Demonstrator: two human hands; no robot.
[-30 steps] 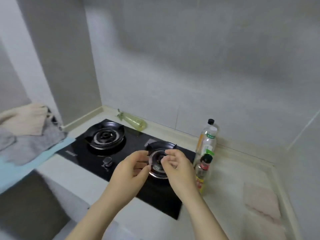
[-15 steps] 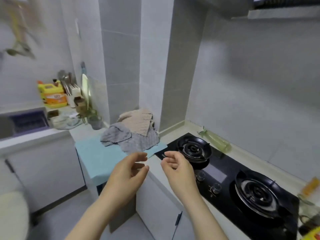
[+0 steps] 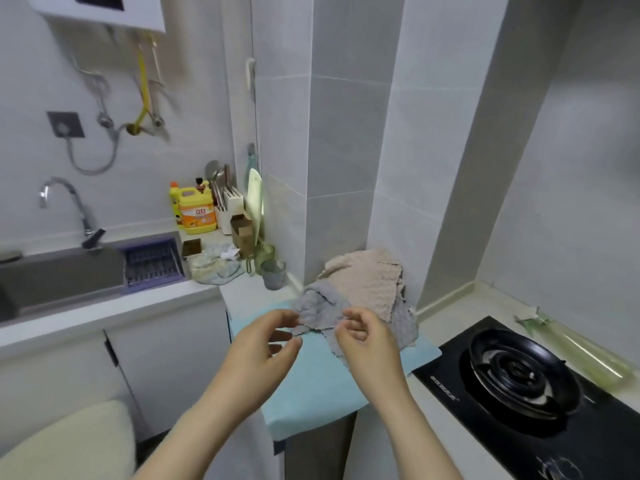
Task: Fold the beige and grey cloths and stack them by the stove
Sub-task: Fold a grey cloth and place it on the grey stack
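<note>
Now the left hand point(image 3: 263, 344) and right hand point(image 3: 367, 341) hover, fingers loosely curled and empty, at the crumpled grey cloth point(image 3: 322, 306). It lies partly under the beige cloth point(image 3: 367, 278) on the blue surface point(image 3: 311, 382) beside the stove point(image 3: 519, 375). Tugging grey could drag beige off.

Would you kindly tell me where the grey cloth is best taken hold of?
Probably best to pinch the grey cloth by its near scalloped edge, coming from the front. That edge lies loose on the blue mat, facing the person, while its far part lies under the beige cloth.
</note>
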